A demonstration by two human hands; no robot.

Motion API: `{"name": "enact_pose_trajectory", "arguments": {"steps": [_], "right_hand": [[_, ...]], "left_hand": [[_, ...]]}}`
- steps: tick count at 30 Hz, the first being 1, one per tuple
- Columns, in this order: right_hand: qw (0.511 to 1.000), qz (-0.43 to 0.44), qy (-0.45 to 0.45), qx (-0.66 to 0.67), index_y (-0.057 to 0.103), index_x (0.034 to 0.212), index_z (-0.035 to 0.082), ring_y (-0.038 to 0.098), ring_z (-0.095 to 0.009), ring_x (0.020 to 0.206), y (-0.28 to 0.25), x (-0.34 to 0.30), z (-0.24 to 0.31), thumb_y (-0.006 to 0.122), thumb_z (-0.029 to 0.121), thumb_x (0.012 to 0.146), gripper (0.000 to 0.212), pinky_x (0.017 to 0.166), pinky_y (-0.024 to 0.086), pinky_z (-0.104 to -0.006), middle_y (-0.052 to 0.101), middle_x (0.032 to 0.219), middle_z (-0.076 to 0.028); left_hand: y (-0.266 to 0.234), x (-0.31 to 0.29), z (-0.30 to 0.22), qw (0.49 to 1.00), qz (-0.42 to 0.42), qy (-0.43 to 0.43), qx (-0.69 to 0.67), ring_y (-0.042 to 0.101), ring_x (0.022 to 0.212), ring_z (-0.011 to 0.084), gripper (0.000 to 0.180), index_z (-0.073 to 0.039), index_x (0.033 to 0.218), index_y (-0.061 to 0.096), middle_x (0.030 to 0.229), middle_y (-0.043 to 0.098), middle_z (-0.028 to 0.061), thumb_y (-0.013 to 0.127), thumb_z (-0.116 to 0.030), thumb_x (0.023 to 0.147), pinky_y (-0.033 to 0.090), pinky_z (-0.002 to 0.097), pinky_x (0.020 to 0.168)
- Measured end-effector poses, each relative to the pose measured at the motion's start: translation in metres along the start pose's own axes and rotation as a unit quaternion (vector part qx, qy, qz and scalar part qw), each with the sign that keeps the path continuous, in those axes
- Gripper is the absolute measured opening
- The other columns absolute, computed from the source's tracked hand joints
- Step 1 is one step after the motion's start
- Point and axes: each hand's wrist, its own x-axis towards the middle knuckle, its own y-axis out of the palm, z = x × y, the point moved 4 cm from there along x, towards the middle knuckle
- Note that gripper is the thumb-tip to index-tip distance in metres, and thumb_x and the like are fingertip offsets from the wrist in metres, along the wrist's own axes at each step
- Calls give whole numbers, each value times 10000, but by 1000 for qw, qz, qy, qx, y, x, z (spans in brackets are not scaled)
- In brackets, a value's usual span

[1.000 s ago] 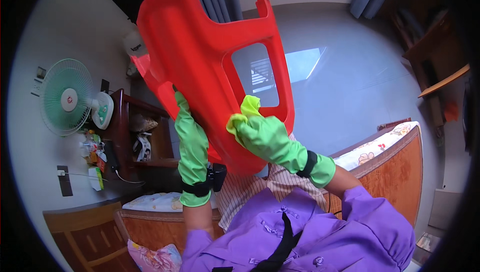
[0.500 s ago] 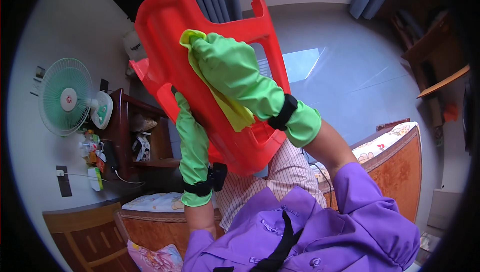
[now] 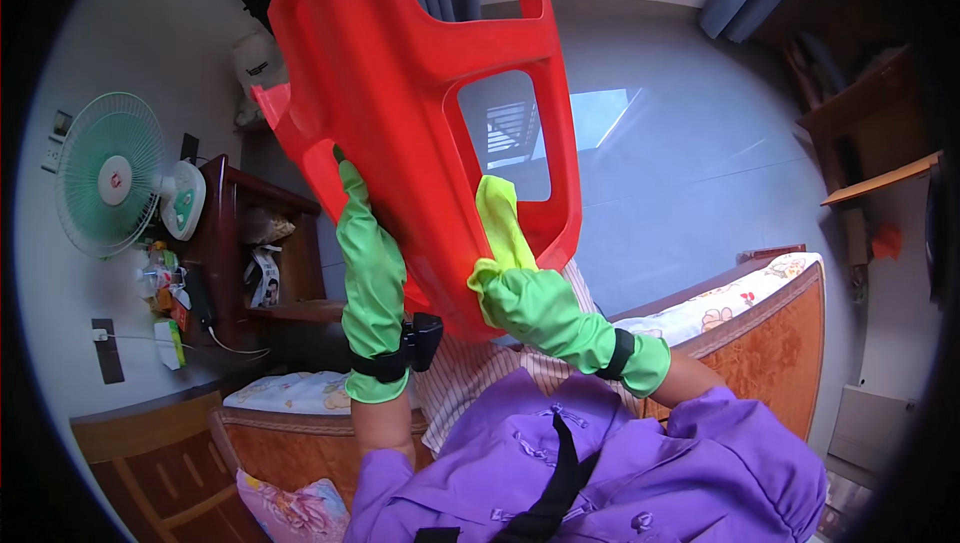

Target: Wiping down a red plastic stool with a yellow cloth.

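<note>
A red plastic stool (image 3: pixel 395 113) is held up in front of me, tipped on its side so its legs and a side opening show. My left hand (image 3: pixel 372 243), in a green rubber glove, grips the stool's left edge, with some fingers hidden behind it. My right hand (image 3: pixel 535 305), gloved the same way, is closed round a yellow-green cloth (image 3: pixel 500 218) and presses it against the stool's lower right part. One end of the cloth sticks up beside the opening. Black bands circle both wrists.
On the left, a green-and-white fan (image 3: pixel 115 180) stands by a dark red wooden cabinet (image 3: pixel 222 243). A brown bench with a floral cushion (image 3: pixel 740 308) lies on the right, and a wooden chair (image 3: pixel 150 443) at lower left. Grey tiled floor (image 3: pixel 680 143) spreads beyond the stool.
My right hand has slid down the stool with the cloth, from its upper part to near its lower end, uncovering the side opening. My left hand keeps its hold.
</note>
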Motion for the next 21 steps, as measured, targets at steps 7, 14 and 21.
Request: {"name": "enact_pose_trajectory", "arguments": {"steps": [7,14,21], "right_hand": [[988,101,-50,110,623,919,93,589,-182,574,20,-52,2,717,245,827,201,505,475,-338,544,668,-10],[906,311,87,275,666,1043,158,681,-245,751,36,-78,-4,639,223,896,163,617,530,-382,688,849,-25],[690,140,326,631,657,1176,-5,677,-114,907,-1,-51,-24,551,4,957,244,814,548,-255,714,985,-54]], "left_hand": [[-4,-9,9,995,11,12,-101,624,925,143,377,20,1348,507,1177,644,79,359,-155,1049,507,285,861],[-17,-61,16,882,19,298,364,667,727,288,435,22,1170,579,866,671,165,707,-79,766,499,367,629],[24,-39,-29,957,-44,33,-283,668,894,194,431,-18,1139,627,1064,691,65,672,-398,938,552,327,799]]}}
